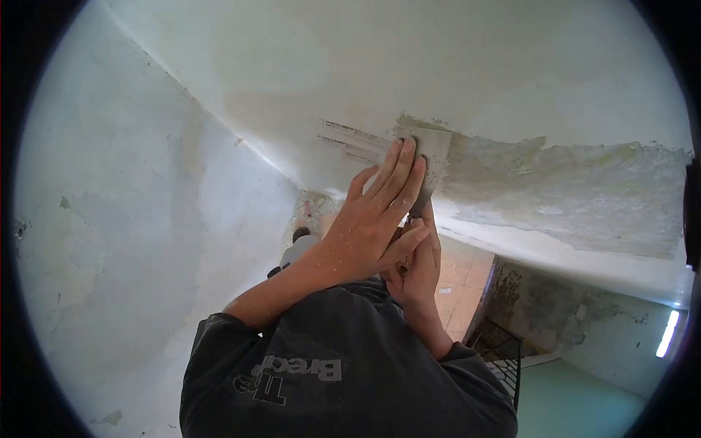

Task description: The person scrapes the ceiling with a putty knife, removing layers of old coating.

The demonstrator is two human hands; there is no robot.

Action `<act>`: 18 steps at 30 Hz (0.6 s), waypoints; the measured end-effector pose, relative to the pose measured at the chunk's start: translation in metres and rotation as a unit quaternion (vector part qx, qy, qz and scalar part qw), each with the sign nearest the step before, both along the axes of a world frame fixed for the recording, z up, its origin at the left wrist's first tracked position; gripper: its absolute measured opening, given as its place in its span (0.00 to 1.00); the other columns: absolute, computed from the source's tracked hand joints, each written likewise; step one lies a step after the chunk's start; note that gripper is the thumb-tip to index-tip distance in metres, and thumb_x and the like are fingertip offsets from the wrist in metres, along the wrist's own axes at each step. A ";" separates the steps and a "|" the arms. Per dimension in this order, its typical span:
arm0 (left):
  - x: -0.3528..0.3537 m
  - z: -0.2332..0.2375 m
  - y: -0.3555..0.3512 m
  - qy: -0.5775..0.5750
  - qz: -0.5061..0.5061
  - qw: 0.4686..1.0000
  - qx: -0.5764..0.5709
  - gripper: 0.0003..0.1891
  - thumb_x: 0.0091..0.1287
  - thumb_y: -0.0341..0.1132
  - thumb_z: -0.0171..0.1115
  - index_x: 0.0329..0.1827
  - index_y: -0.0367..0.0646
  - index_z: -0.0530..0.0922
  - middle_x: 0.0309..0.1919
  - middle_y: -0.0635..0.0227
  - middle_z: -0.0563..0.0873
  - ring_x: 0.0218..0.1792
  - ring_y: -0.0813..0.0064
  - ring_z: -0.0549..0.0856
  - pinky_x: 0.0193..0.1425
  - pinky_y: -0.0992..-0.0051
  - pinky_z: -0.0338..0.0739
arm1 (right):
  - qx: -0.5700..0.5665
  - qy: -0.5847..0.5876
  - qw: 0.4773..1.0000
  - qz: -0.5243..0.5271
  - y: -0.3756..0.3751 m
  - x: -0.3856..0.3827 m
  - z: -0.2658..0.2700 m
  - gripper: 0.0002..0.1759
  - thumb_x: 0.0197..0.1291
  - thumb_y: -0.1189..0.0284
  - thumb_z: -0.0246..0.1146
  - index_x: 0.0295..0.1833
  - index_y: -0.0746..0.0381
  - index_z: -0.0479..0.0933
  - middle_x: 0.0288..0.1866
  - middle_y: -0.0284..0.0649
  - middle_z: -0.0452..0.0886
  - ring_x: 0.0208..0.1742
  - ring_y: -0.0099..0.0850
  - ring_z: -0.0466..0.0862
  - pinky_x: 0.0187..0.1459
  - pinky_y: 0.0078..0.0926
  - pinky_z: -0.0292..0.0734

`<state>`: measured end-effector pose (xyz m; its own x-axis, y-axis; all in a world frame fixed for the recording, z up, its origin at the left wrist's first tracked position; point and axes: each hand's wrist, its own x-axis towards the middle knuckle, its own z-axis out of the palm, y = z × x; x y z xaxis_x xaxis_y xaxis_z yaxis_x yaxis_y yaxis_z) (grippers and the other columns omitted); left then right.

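Observation:
A scraper with a wide flat metal blade lies against the wall at the left end of a rough grey patch. My right hand is closed round its handle, which is mostly hidden, with one finger stretched up toward the blade. Flat on the blade, my left hand presses with its fingers extended and its thumb out to the side above my right hand. Pale specks dot the back of my left hand. Dark streaks of printed-looking marks show on the wall to the left of the blade.
A wall corner runs down to the left, beside a stained side wall. Tiled floor shows below my right arm. Farther back are a black metal railing, a peeling wall and a bright narrow opening.

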<state>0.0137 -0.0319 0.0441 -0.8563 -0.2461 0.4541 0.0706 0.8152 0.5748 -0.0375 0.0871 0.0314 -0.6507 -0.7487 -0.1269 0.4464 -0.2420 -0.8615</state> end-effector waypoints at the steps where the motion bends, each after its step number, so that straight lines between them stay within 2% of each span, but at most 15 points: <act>1: 0.001 0.000 0.002 -0.005 0.014 1.000 0.003 0.38 0.70 0.46 0.52 0.75 0.29 0.54 0.76 0.40 0.52 0.77 0.47 0.53 0.73 0.52 0.53 | 0.027 0.032 0.999 -0.009 0.001 0.002 -0.001 0.29 0.76 0.68 0.38 0.79 0.66 0.46 0.24 0.27 0.69 0.16 0.11 0.64 0.14 0.11 0.56; 2: 0.001 0.001 0.002 -0.007 0.012 1.000 0.003 0.38 0.70 0.46 0.52 0.75 0.29 0.54 0.76 0.40 0.52 0.77 0.47 0.53 0.73 0.52 0.53 | 0.027 0.031 0.999 -0.011 0.003 0.002 -0.001 0.29 0.76 0.68 0.38 0.79 0.66 0.46 0.24 0.27 0.69 0.16 0.11 0.64 0.14 0.11 0.56; 4: 0.001 0.004 0.002 0.000 0.013 1.000 0.020 0.37 0.70 0.45 0.52 0.75 0.29 0.55 0.76 0.40 0.52 0.77 0.47 0.53 0.76 0.51 0.46 | 0.112 0.190 0.975 0.038 0.009 0.000 -0.001 0.34 0.77 0.57 0.35 0.77 0.71 0.45 0.32 0.33 0.77 0.24 0.13 0.71 0.26 0.11 0.67; 5: 0.001 0.003 0.003 -0.001 0.010 1.000 0.019 0.37 0.70 0.45 0.52 0.75 0.29 0.55 0.76 0.40 0.52 0.77 0.47 0.53 0.76 0.51 0.46 | 0.112 0.188 0.975 0.035 0.008 0.002 -0.003 0.34 0.77 0.57 0.35 0.77 0.71 0.45 0.32 0.33 0.77 0.24 0.13 0.71 0.26 0.11 0.67; 7: 0.003 0.001 0.002 0.010 0.010 1.000 0.008 0.37 0.69 0.45 0.53 0.75 0.29 0.55 0.76 0.40 0.52 0.77 0.47 0.53 0.76 0.49 0.44 | -0.032 -0.020 0.999 -0.009 -0.001 0.008 -0.009 0.30 0.76 0.65 0.36 0.79 0.65 0.45 0.37 0.33 0.77 0.19 0.11 0.68 0.18 0.08 0.62; 8: 0.004 0.001 0.002 0.008 0.006 1.000 0.006 0.37 0.69 0.45 0.53 0.75 0.29 0.55 0.76 0.40 0.52 0.77 0.47 0.53 0.76 0.49 0.44 | -0.034 -0.021 0.999 -0.014 -0.002 0.008 -0.010 0.30 0.76 0.65 0.36 0.79 0.65 0.45 0.37 0.33 0.77 0.19 0.11 0.68 0.18 0.08 0.62; 10: 0.006 0.003 0.002 0.009 0.006 1.000 -0.003 0.38 0.69 0.45 0.54 0.75 0.29 0.56 0.76 0.40 0.53 0.77 0.46 0.53 0.76 0.47 0.43 | -0.153 -0.137 0.978 0.042 -0.002 0.007 -0.011 0.31 0.76 0.64 0.36 0.79 0.64 0.44 0.46 0.38 0.78 0.26 0.15 0.76 0.23 0.11 0.69; 11: 0.006 0.006 0.000 0.008 0.001 1.000 -0.003 0.38 0.69 0.45 0.54 0.75 0.29 0.56 0.76 0.40 0.53 0.77 0.46 0.53 0.76 0.47 0.43 | -0.155 -0.137 0.978 0.038 -0.003 0.007 -0.013 0.31 0.76 0.64 0.36 0.79 0.64 0.44 0.46 0.38 0.78 0.26 0.15 0.76 0.23 0.11 0.69; 13: 0.006 0.011 -0.007 -0.006 -0.010 1.000 -0.012 0.39 0.68 0.47 0.55 0.75 0.28 0.56 0.76 0.40 0.53 0.77 0.45 0.52 0.76 0.45 0.43 | -0.107 -0.139 0.984 0.034 -0.008 0.012 -0.018 0.31 0.77 0.62 0.36 0.79 0.63 0.43 0.56 0.42 0.76 0.43 0.23 0.82 0.37 0.18 0.78; 14: 0.007 0.013 -0.009 -0.008 -0.015 1.000 -0.012 0.39 0.68 0.47 0.55 0.75 0.28 0.56 0.76 0.40 0.53 0.77 0.45 0.52 0.76 0.45 0.43 | -0.107 -0.140 0.984 0.029 -0.011 0.016 -0.018 0.31 0.77 0.62 0.36 0.79 0.63 0.43 0.56 0.42 0.76 0.43 0.23 0.82 0.37 0.18 0.78; 16: 0.008 0.016 -0.013 -0.012 -0.034 0.999 -0.016 0.41 0.68 0.49 0.57 0.75 0.28 0.55 0.76 0.40 0.53 0.77 0.44 0.52 0.76 0.45 0.44 | -0.158 -0.203 0.966 0.000 -0.018 0.022 -0.013 0.32 0.77 0.60 0.37 0.79 0.63 0.42 0.64 0.45 0.71 0.58 0.29 0.78 0.53 0.26 0.77; 17: 0.009 0.015 -0.013 -0.015 -0.038 0.999 -0.017 0.41 0.68 0.49 0.57 0.75 0.28 0.55 0.76 0.40 0.53 0.77 0.44 0.52 0.76 0.45 0.44 | -0.159 -0.205 0.966 -0.004 -0.025 0.027 -0.010 0.32 0.77 0.60 0.37 0.79 0.63 0.42 0.64 0.45 0.71 0.58 0.29 0.78 0.53 0.26 0.77; 18: 0.009 0.013 -0.013 -0.033 -0.036 0.998 -0.034 0.41 0.68 0.50 0.57 0.75 0.28 0.55 0.76 0.40 0.53 0.77 0.44 0.52 0.76 0.46 0.45 | -0.165 -0.211 0.961 -0.061 -0.034 0.032 -0.007 0.32 0.77 0.60 0.38 0.79 0.62 0.42 0.66 0.46 0.70 0.60 0.29 0.77 0.55 0.27 0.76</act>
